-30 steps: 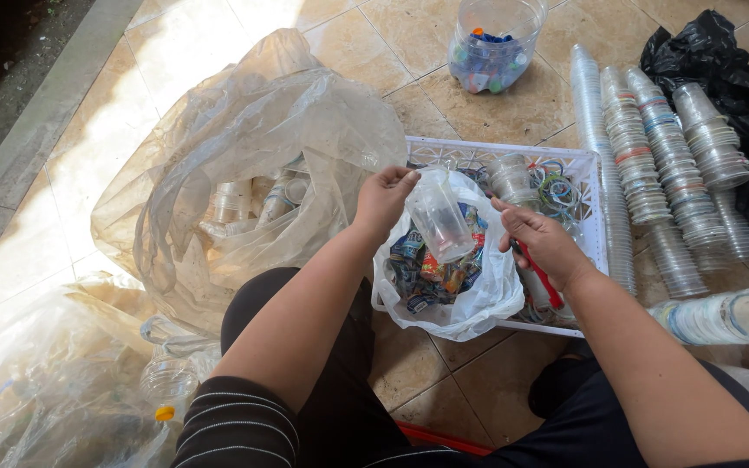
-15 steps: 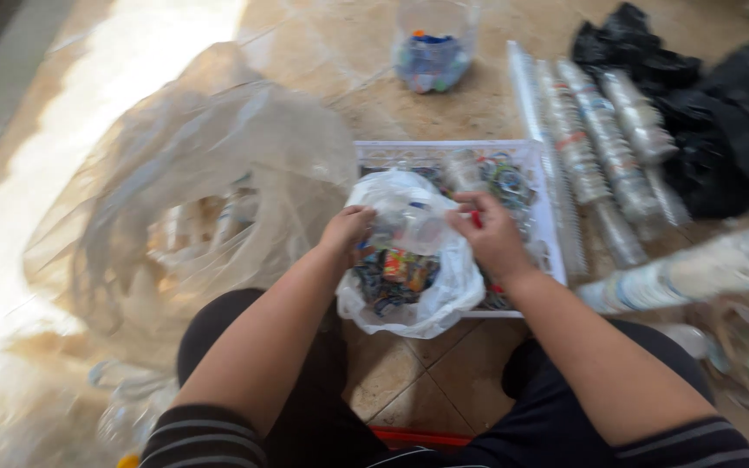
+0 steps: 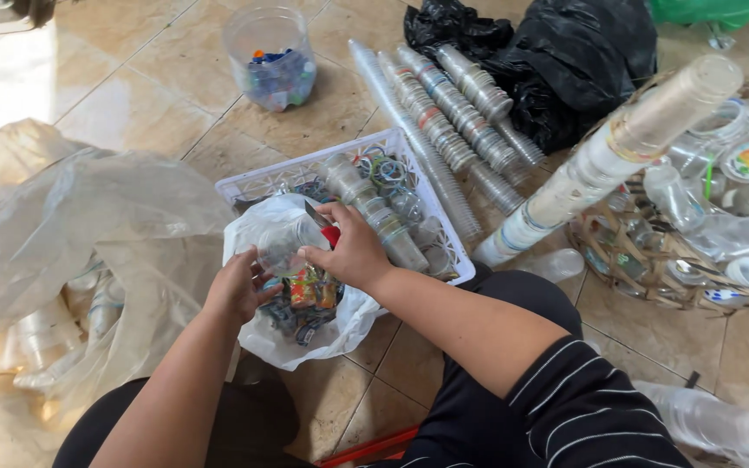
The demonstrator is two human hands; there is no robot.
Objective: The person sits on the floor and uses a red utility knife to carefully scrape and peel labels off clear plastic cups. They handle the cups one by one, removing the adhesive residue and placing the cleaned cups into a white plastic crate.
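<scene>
- The left hand is cupped round a clear plastic cup, steadying it over the open white bag.
- The right hand grips a small red-handled cutter against the cup's rim, so scraps likely drop into the bag.
- Just beyond the hands, a white basket holds stacked cups.
- Left of the hands, a big clear sack crowds in.

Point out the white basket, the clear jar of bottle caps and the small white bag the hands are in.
white basket (image 3: 263,179): head view, bare left rim.
clear jar (image 3: 271,54): head view, side wall.
small white bag (image 3: 257,227): head view, upper left edge.
</scene>
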